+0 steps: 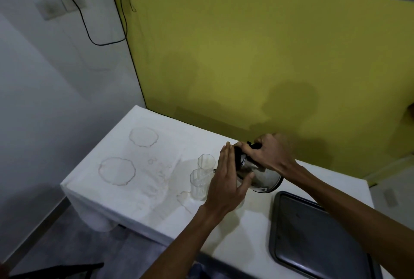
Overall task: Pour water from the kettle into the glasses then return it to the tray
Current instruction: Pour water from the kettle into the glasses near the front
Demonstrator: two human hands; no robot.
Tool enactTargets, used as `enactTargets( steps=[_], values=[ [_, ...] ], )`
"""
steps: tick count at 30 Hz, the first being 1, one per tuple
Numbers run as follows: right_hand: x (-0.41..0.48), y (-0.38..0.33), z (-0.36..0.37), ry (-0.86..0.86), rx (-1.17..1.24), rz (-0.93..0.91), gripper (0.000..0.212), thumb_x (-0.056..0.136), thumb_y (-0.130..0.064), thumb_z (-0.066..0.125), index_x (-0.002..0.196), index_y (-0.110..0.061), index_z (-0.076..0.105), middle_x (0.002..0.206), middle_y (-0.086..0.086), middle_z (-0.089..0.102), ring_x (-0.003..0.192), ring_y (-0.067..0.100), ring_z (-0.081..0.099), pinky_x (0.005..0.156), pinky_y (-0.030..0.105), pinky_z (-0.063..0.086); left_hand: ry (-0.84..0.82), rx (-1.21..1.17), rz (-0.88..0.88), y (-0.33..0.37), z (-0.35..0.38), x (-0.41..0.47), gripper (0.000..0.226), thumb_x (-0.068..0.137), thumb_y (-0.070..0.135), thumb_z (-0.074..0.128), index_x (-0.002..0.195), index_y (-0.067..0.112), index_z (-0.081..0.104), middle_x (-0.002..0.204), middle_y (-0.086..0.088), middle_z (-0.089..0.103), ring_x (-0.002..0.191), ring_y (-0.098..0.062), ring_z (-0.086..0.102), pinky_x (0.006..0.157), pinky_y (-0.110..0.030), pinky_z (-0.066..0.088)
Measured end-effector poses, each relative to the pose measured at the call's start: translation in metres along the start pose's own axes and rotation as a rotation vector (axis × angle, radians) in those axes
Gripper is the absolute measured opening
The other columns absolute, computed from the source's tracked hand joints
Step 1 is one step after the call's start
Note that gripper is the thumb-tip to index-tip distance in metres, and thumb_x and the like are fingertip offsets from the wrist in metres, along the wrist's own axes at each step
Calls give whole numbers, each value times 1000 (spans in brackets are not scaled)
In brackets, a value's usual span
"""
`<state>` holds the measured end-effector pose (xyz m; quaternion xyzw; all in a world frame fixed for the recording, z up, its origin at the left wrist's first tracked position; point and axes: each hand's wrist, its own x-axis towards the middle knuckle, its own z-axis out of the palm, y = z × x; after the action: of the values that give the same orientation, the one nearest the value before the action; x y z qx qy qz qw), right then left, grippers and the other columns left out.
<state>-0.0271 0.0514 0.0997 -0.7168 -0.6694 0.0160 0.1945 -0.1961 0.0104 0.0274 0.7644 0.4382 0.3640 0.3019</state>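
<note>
A shiny steel kettle [262, 178] with a black lid and handle hangs tilted to the left over the table, its spout at the rim of the nearer of two clear glasses [198, 185]. The second glass [206, 162] stands just behind it. My right hand [267, 153] grips the black handle on top. My left hand [226, 180] lies flat against the kettle's left side and lid, fingers spread, partly hiding the spout. A dark metal tray [313, 238] lies bare at the lower right, close below the kettle.
The table wears a white cloth [143, 189] with round water stains on its left half. A yellow wall [246, 54] runs right behind the table. The cloth's left edge drops to a grey floor. Black cables hang on the white wall at upper left.
</note>
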Motion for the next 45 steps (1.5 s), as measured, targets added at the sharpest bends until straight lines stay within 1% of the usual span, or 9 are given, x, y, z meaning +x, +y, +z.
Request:
enactTargets(
  steps=[6,11,17,23,29,33,39,42,45],
  values=[
    [-2,-1,-1,-4,-1,0,84,79,-78,48,44,-2,49,34,0,33,33,16,29,41,35,41,11,34,24,-1,0,-2,83,98,61,36,158,7,16,168,-6,10,155,-17,6,123,-42,21],
    [-3,-2,3,3,-18,15,84,78,-79,47,45,-1,49,36,13,46,33,18,33,42,37,45,18,34,30,-3,-1,-3,84,98,61,35,158,6,17,167,-7,11,155,-18,7,123,-41,21],
    [-5,-5,1,5,-18,-21,83,80,-77,47,43,-3,49,34,-2,32,32,15,28,43,26,30,8,34,29,-4,-2,-6,83,99,60,37,158,6,16,168,-6,9,155,-18,6,123,-41,21],
    [-5,-1,5,28,-31,-23,81,81,-75,52,43,-4,48,34,8,43,33,17,32,41,29,32,-3,28,31,-5,-4,-6,84,98,61,37,158,7,15,168,-5,7,155,-17,5,124,-39,20],
    [-29,11,15,55,15,127,81,80,-79,44,45,-6,38,37,11,42,41,30,49,45,38,38,-68,52,71,-3,-1,-6,84,98,60,39,158,7,15,167,-9,9,155,-18,4,124,-36,17],
    [-61,19,31,111,174,281,80,80,-76,42,48,-3,48,41,10,48,47,28,53,53,38,40,-141,119,142,-3,5,-9,78,100,48,50,156,3,21,167,-11,10,155,-20,3,125,-35,13],
    [-89,23,57,200,447,472,81,79,-76,47,51,0,53,43,14,49,47,18,41,55,35,31,-163,240,313,-2,6,-3,72,100,48,49,149,-2,34,162,-20,25,153,-31,16,124,-41,18],
    [-80,20,52,227,471,495,83,79,-77,47,53,2,52,47,20,48,49,20,40,55,39,32,-136,255,335,4,1,12,71,99,47,50,147,-3,38,159,-21,31,151,-32,21,123,-42,20],
    [-63,16,36,251,438,453,79,78,-75,51,50,-2,47,43,11,45,48,24,43,55,38,35,-100,256,349,9,-7,29,71,97,46,51,146,-4,40,158,-22,33,150,-33,24,123,-42,21]
  ],
)
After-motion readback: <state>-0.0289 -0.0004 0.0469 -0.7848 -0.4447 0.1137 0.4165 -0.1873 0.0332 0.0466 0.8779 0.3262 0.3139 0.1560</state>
